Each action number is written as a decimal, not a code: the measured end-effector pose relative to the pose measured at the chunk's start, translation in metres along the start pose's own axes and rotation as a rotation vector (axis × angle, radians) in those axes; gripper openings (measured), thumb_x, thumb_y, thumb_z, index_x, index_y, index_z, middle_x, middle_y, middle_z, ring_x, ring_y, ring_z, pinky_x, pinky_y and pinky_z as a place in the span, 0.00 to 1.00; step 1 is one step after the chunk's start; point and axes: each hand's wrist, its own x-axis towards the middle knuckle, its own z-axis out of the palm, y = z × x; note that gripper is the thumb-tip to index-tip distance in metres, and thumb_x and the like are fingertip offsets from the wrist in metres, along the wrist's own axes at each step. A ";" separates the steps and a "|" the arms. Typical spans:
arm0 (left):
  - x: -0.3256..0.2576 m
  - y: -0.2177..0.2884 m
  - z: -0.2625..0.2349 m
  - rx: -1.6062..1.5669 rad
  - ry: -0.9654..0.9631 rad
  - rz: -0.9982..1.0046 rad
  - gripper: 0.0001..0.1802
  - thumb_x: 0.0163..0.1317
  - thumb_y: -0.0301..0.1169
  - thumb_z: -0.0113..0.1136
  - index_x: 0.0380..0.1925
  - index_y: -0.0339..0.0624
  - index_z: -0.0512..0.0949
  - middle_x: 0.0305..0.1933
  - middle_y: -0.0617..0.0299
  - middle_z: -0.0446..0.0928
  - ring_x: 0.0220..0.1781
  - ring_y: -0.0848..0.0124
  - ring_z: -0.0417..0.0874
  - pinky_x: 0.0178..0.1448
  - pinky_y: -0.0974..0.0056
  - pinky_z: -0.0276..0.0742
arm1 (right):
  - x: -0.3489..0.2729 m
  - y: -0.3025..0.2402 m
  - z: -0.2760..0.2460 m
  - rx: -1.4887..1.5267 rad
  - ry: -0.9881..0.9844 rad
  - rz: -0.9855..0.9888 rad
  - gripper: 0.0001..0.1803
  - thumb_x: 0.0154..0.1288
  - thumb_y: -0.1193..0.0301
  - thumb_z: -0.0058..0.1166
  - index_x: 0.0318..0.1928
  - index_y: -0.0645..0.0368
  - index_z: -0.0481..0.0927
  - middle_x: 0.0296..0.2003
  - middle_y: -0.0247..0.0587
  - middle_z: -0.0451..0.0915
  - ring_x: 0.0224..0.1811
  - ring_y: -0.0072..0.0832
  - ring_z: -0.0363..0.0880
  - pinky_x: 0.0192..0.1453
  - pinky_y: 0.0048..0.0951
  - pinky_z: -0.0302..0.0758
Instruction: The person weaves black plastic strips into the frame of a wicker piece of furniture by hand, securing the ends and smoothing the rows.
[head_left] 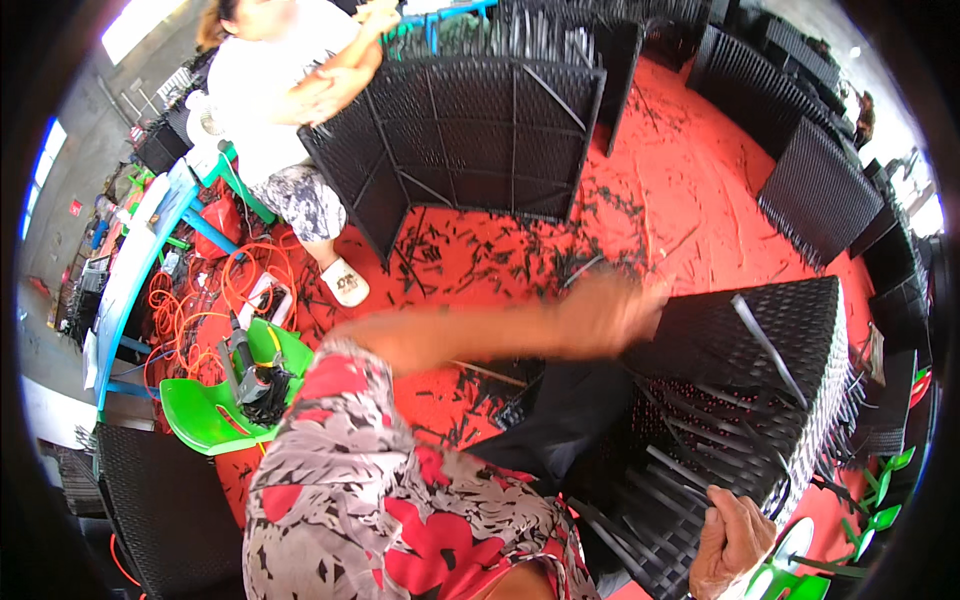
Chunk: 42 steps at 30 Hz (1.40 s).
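A black woven wicker piece (pixel 735 330) with a corner edge stands on the right against my dark-trousered leg. Many loose flat black strips (pixel 690 470) stick out of its unfinished weave, and one pale grey-looking strip (pixel 768 350) lies across the upper face. My left hand (pixel 625 312) is stretched over to the piece's upper left edge, smeared by motion, so its fingers cannot be made out. At the lower right my right hand (pixel 732 545) is closed, its fingers curled beside the strip ends at the near edge; what lies inside the grip is hidden.
Strip scraps litter the red floor (pixel 690 150). On the left, a green plastic stool (pixel 200 415) holds a tool (pixel 245 360), near an orange hose (pixel 235 285). Another person (pixel 280 90) sits behind a large wicker panel (pixel 480 140). More wicker panels (pixel 820 190) stand at right.
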 end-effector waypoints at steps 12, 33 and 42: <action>-0.171 0.056 0.149 0.145 -0.304 -0.098 0.35 0.51 0.49 0.65 0.61 0.56 0.69 0.75 0.46 0.42 0.73 0.41 0.46 0.66 0.39 0.51 | -0.009 0.000 0.004 0.004 0.139 -0.070 0.08 0.65 0.77 0.52 0.43 0.64 0.80 0.29 0.49 0.80 0.28 0.44 0.79 0.33 0.35 0.77; -0.021 -0.115 -0.075 0.288 0.409 -0.503 0.50 0.57 0.48 0.57 0.69 0.32 0.42 0.30 0.43 0.80 0.35 0.50 0.81 0.53 0.46 0.64 | -0.007 0.001 0.005 0.014 0.120 -0.096 0.08 0.67 0.77 0.50 0.42 0.65 0.80 0.29 0.51 0.80 0.26 0.45 0.78 0.31 0.37 0.76; 0.068 -0.279 -0.117 0.301 0.248 -0.901 0.50 0.57 0.44 0.59 0.71 0.42 0.41 0.42 0.48 0.82 0.44 0.54 0.84 0.49 0.54 0.78 | -0.007 0.004 0.002 0.007 0.103 -0.091 0.09 0.63 0.78 0.50 0.40 0.70 0.80 0.27 0.53 0.81 0.20 0.45 0.74 0.23 0.39 0.73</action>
